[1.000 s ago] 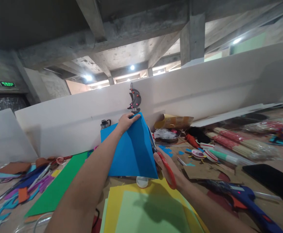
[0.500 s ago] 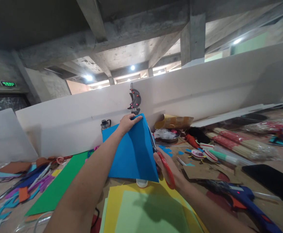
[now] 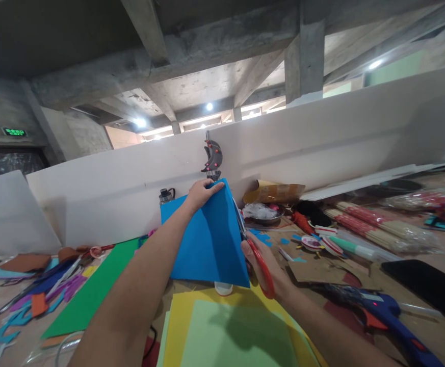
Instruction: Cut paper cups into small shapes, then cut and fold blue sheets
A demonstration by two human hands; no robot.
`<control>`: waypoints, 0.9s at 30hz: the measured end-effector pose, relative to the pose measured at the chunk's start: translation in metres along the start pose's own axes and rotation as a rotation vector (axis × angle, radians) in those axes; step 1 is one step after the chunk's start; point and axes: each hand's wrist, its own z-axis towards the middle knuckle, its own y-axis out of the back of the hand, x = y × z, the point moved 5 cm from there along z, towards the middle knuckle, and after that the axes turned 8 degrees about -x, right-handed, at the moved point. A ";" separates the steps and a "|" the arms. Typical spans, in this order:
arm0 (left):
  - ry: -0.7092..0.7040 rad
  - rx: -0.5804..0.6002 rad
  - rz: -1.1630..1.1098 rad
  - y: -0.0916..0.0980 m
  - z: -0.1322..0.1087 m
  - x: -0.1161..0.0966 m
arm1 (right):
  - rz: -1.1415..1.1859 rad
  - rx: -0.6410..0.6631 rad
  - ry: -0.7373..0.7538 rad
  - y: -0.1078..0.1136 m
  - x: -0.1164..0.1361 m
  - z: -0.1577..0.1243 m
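A blue craft sheet (image 3: 203, 239), perhaps foam or card, is held up over the table in the head view. My left hand (image 3: 202, 193) pinches its top edge, thumb along the upper right corner. Red-handled scissors (image 3: 263, 272) are in my right hand (image 3: 258, 255), its fingers wrapped round the handles. The blades point up along the sheet's right edge, mostly hidden behind it. Beneath the sheet lies a stack of yellow sheets (image 3: 182, 311) and pale green sheets (image 3: 226, 336). A small white round object (image 3: 223, 289) shows just under the sheet's lower edge.
On the right lie a blue glue gun (image 3: 388, 308), a black phone-like slab (image 3: 424, 280) and bundled sticks (image 3: 360, 221). A green sheet (image 3: 96, 290) and coloured scraps (image 3: 38, 304) spread left. A bottle (image 3: 165, 195) and a white board (image 3: 130, 178) stand behind.
Hardly anything differs. Both hands, the blue sheet and the scissors keep their places; the view has shifted very slightly.
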 end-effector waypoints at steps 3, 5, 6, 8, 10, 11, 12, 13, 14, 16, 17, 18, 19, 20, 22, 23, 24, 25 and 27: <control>0.003 0.008 -0.004 0.001 -0.001 0.000 | 0.078 0.050 -0.099 -0.004 -0.008 -0.002; 0.000 0.012 -0.010 0.002 -0.001 0.000 | 0.104 0.064 -0.123 -0.005 -0.012 -0.003; -0.004 0.012 -0.014 0.003 -0.001 0.000 | 0.097 0.067 -0.115 -0.004 -0.012 -0.002; -0.011 0.013 -0.024 0.005 -0.001 -0.001 | 0.052 0.047 -0.068 -0.002 -0.010 -0.001; -0.013 0.020 -0.030 0.005 -0.002 -0.001 | -0.005 0.031 -0.012 0.000 -0.005 0.002; -0.012 0.024 -0.026 0.005 -0.002 -0.001 | -0.031 0.032 0.012 0.001 -0.003 0.003; -0.012 0.025 -0.018 0.005 -0.002 -0.001 | -0.057 0.031 0.032 0.002 0.000 0.004; -0.013 0.027 -0.005 0.004 -0.003 -0.001 | -0.082 0.032 0.048 0.002 0.002 0.004; -0.014 0.028 0.009 0.004 -0.003 -0.001 | -0.105 0.025 0.058 0.003 0.003 0.005; -0.012 0.030 0.020 0.002 -0.004 -0.001 | -0.144 0.005 0.062 0.004 0.004 0.005; -0.011 0.033 0.015 0.001 -0.004 -0.001 | -0.157 -0.002 0.060 0.005 0.004 0.005; -0.013 0.039 0.007 0.000 -0.004 -0.001 | -0.166 -0.008 0.058 0.005 0.003 0.004; -0.016 0.043 -0.003 -0.002 -0.004 -0.002 | -0.171 -0.013 0.055 0.006 0.002 0.004; -0.020 0.048 -0.011 -0.002 -0.004 -0.002 | -0.172 -0.018 0.051 0.006 0.001 0.003; -0.022 0.053 -0.016 -0.004 -0.004 -0.003 | -0.160 -0.024 0.036 0.006 0.000 0.002; -0.019 0.052 -0.013 -0.004 -0.004 -0.003 | -0.151 -0.022 0.027 0.007 -0.001 0.002; -0.017 0.048 -0.007 -0.004 -0.005 -0.004 | -0.143 -0.016 0.023 0.006 -0.001 0.002; -0.019 0.044 0.000 -0.005 -0.005 -0.004 | -0.138 -0.005 0.025 0.006 -0.001 0.002; -0.026 0.040 0.011 -0.005 -0.006 -0.004 | -0.140 0.008 0.041 0.006 0.000 0.003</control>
